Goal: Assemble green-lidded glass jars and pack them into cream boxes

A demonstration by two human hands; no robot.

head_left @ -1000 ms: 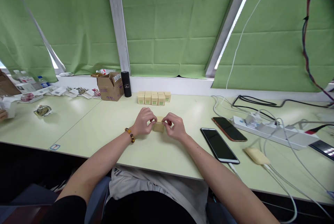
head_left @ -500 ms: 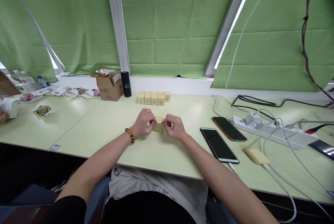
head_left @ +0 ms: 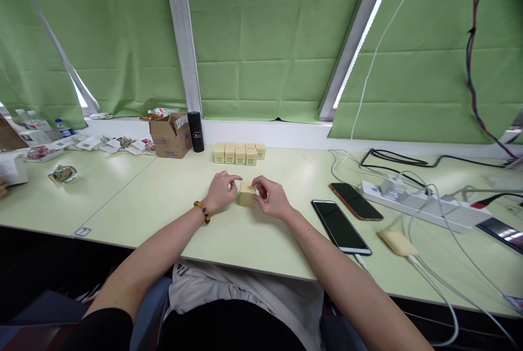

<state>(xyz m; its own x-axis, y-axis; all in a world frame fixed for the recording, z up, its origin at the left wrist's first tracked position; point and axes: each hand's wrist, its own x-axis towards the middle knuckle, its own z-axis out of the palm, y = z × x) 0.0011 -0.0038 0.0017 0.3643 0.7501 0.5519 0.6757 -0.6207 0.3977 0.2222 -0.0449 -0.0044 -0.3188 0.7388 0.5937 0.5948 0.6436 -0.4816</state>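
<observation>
A small tan cardboard box (head_left: 247, 197) stands on the pale table in front of me, its top looking closed. My right hand (head_left: 272, 197) has thumb and fingers on the box's right side. Just left of it, my left hand (head_left: 222, 192) has its index finger stretched toward the top edge, with the palm apart from the box. A beaded bracelet (head_left: 203, 212) circles my left wrist. Farther back, several similar small boxes with green labels (head_left: 240, 155) stand side by side in a cluster.
An open brown carton (head_left: 170, 138) and a black cylinder (head_left: 196, 132) stand at the back left. Two phones, one white-framed (head_left: 341, 227) and one dark (head_left: 355, 201), lie to the right near a power strip (head_left: 417, 206). Cables and a yellowish charger (head_left: 397, 243) spread beyond.
The box's top flap, pinched by both hands before, now appears folded down. My left hand has come off the box, its index finger extended; my right hand stays at the right side.
</observation>
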